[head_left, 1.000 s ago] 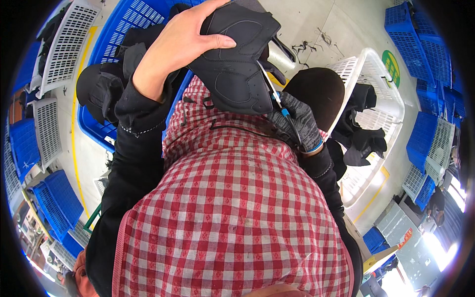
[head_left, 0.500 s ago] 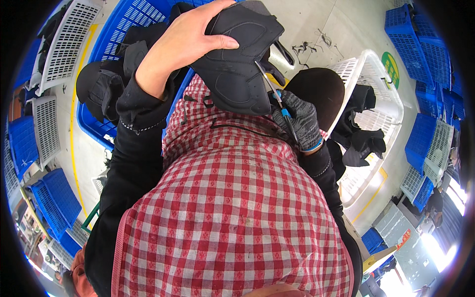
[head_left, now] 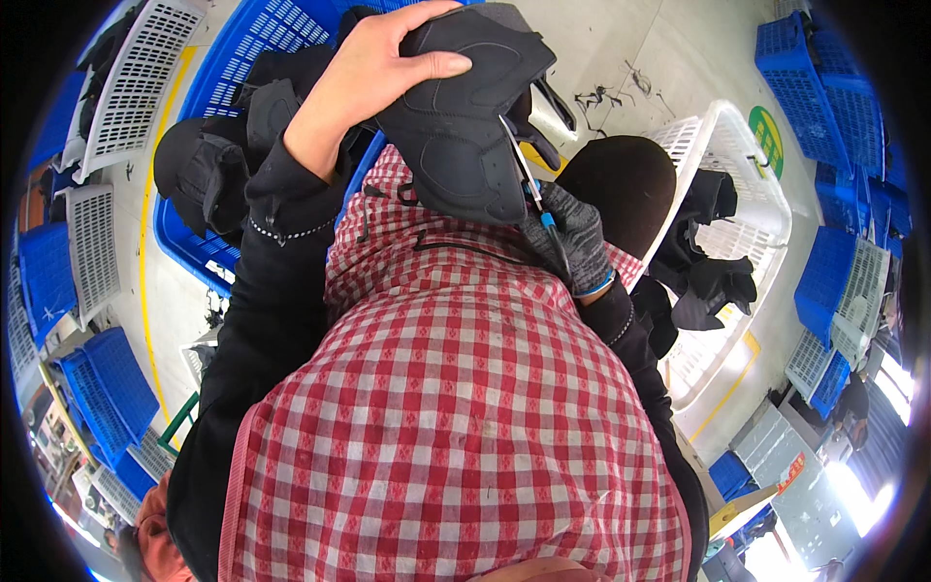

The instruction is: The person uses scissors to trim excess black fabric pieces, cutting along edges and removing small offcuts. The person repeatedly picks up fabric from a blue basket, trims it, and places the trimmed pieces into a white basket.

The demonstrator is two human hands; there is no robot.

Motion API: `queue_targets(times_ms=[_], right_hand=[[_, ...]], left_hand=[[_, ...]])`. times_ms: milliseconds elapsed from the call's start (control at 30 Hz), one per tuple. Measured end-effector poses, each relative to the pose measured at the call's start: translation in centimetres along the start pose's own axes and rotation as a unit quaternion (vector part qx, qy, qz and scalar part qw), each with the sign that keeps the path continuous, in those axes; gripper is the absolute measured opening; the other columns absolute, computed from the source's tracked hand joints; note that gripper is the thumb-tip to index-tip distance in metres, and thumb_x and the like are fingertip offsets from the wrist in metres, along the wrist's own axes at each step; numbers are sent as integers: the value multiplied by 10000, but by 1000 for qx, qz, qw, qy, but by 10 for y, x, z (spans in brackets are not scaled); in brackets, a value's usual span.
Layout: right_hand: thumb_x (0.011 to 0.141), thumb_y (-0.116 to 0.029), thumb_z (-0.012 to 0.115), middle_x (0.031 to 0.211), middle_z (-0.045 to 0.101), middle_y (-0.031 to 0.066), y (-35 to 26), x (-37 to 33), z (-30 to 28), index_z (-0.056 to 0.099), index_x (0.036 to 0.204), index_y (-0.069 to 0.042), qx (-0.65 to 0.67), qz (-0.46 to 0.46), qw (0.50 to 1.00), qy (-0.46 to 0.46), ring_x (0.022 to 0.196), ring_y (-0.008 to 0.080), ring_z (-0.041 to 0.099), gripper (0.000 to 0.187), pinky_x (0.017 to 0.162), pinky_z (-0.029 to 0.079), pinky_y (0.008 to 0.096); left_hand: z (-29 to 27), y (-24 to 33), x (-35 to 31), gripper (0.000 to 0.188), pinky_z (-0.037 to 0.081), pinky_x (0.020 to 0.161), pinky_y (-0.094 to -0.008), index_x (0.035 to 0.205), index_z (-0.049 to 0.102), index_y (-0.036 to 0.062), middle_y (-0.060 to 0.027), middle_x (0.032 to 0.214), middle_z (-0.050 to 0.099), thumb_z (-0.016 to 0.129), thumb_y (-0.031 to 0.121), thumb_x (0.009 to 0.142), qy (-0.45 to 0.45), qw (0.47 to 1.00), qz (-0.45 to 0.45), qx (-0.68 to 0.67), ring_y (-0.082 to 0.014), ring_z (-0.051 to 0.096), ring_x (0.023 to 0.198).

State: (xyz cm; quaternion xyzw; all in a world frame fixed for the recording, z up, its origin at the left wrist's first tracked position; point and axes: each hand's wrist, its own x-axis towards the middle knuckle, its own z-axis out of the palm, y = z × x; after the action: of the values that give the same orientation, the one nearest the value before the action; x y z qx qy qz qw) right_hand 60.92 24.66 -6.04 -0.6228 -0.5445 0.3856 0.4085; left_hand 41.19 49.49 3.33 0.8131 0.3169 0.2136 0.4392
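My bare left hand [head_left: 383, 73] grips the upper left part of a black padded fabric piece [head_left: 461, 126] with curved stitched seams, its thumb lying on top and its other fingers partly hidden behind. The piece hangs above my lap. In a grey knit glove, my right hand [head_left: 572, 233] is closed round scissors [head_left: 546, 218] with black and blue handles. Their slim pale blade points up and left along the right edge of the piece. Whether the blades are apart cannot be made out. Dark straps or flaps [head_left: 548, 116] stick out behind the piece's right side.
A blue basket [head_left: 208, 126] at my left holds more black pieces [head_left: 208, 179]. To my right stands a white basket [head_left: 752, 209] with several black pieces [head_left: 713, 281]. Thread scraps [head_left: 611, 97] lie on the floor. Blue crates [head_left: 800, 87] are stacked farther right.
My left hand and forearm have shifted slightly right, still gripping the black piece. My gloved right hand has moved slightly left and down with the scissors, close along the piece's edge.
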Motion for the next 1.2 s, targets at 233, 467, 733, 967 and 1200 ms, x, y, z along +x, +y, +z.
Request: queue_targets(times_ms=[233,467,733,967,1200], right_hand=[[1081,-208,574,968,704,110,-43,7,-85,615,1235,48,598,80,795,72,828,155,695,302,695,613,236],[921,-223,807,940,729,51,-11,58,-15,678,1206,-56,95,112,984,105,799,120,670,354,712,542,272],[875,-207,851,1093,745,89,-7,55,24,640,1273,-77,70,-26,991,109,955,200,732,469,816,588,335],[931,-81,770,1132,666,46,12,38,9,590,1339,-60,296,29,955,13,1037,143,636,447,915,529,301],[984,-242,746,1068,605,14,7,10,-63,606,1259,-45,228,74,944,-227,986,126,558,366,910,480,299]], left_hand=[[-61,13,40,517,518,1006,-316,1331,654,-43,-89,1224,729,802,76,850,-166,974,32,-149,-174,664,1119],[35,12,33,274,441,941,-472,1175,716,120,-142,1210,581,686,214,920,73,900,212,374,-365,512,1162],[43,3,-51,720,392,1169,-508,1547,494,210,-268,1585,426,584,634,971,87,950,30,298,-458,370,1490],[52,-11,-39,818,479,1077,-560,1511,525,323,-239,1530,505,799,589,788,99,913,71,390,-446,528,1376],[13,-13,-23,665,497,1026,-489,1460,589,214,-222,1487,534,795,309,835,-49,965,134,221,-447,545,1304]])
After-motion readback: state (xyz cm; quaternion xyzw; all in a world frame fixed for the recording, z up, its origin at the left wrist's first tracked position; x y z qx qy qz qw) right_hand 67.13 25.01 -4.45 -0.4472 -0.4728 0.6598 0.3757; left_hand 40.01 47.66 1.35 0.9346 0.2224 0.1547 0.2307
